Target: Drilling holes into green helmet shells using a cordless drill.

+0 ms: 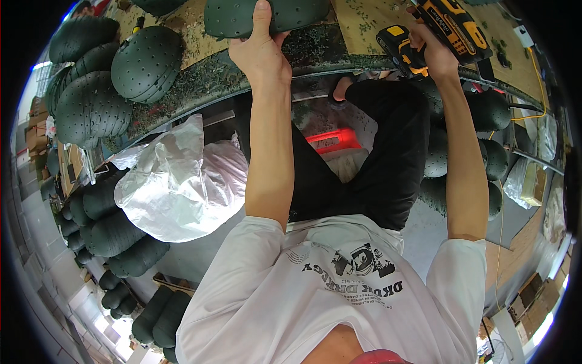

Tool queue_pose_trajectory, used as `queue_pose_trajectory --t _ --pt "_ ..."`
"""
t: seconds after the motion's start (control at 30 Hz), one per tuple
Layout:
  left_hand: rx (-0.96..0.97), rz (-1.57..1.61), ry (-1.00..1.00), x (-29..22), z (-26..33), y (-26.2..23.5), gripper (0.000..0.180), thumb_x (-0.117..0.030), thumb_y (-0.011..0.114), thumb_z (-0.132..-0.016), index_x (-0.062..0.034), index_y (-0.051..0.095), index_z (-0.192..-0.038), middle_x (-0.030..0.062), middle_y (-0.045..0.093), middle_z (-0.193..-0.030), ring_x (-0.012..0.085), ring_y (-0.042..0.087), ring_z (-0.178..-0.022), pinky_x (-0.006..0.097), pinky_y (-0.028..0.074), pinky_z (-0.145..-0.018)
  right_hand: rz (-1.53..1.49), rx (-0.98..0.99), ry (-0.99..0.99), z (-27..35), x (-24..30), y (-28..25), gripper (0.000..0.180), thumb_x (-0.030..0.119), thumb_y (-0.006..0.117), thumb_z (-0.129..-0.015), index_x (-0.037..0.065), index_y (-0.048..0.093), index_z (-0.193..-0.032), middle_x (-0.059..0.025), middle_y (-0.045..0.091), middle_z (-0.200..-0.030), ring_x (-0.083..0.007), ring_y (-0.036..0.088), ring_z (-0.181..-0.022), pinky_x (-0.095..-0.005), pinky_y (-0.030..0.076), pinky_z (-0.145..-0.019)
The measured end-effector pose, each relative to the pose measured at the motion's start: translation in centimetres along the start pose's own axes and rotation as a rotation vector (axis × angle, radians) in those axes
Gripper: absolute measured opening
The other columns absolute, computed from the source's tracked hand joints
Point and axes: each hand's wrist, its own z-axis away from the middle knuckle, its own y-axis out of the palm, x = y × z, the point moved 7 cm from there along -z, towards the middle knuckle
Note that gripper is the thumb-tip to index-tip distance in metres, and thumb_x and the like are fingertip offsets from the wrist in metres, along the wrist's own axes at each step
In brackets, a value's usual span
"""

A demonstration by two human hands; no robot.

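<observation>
Gripping half-cropped green shell (pixel 267 15), left hand (pixel 260 51); right hand (pixel 433 54) on drill (pixel 436 30).

Left hand (pixel 260 51) gripping the near edge of a dark green perforated shell (pixel 267 15), thumb pressed on top. Right hand (pixel 433 51) wrapped around the handle of a yellow-and-black cordless drill (pixel 445 27). Between both sets of fingers, green shavings (pixel 315 48) strewn on the wooden bench (pixel 370 18). Left of the thumb, stacked shells (pixel 145 64).
</observation>
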Motion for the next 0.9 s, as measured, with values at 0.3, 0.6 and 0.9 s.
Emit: queue_pose_trajectory --t 0.3,0.6,0.9 --pt "-0.032 0.003 -0.021 0.4 0.9 0.0 0.063 -0.025 0.081 -0.086 0.0052 0.052 -0.133 0.0164 0.06 -0.129 0.0304 0.062 -0.116 0.04 0.056 -0.094 -0.041 0.027 -0.032 -0.1 -0.9 -0.5 0.01 0.005 0.054 -0.093 -0.002 0.061 -0.091 -0.0014 0.049 -0.068 -0.0129 0.052 -0.066 -0.0276 0.043 -0.067" --pt "-0.026 0.02 -0.008 0.2 1.0 0.2 0.062 -0.024 0.081 -0.086 0.004 0.051 -0.133 0.0164 0.059 -0.129 0.0307 0.061 -0.117 0.042 0.055 -0.096 -0.063 -0.044 0.09 0.5 -0.8 -0.7 0.022 0.006 0.056 -0.093 -0.005 0.064 -0.111 -0.0009 0.05 -0.069 -0.0126 0.052 -0.066 -0.0266 0.043 -0.067" --pt "0.027 -0.022 0.014 -0.4 -0.5 -0.9 0.059 -0.028 0.078 -0.089 -0.0004 0.051 -0.134 0.0138 0.059 -0.128 0.0283 0.061 -0.114 0.044 0.055 -0.092 -0.15 -0.029 0.197 0.0 -0.7 0.9 0.013 0.014 0.06 -0.095 0.003 0.064 -0.088 0.001 0.055 -0.07 -0.0103 0.053 -0.066 -0.0268 0.044 -0.065"
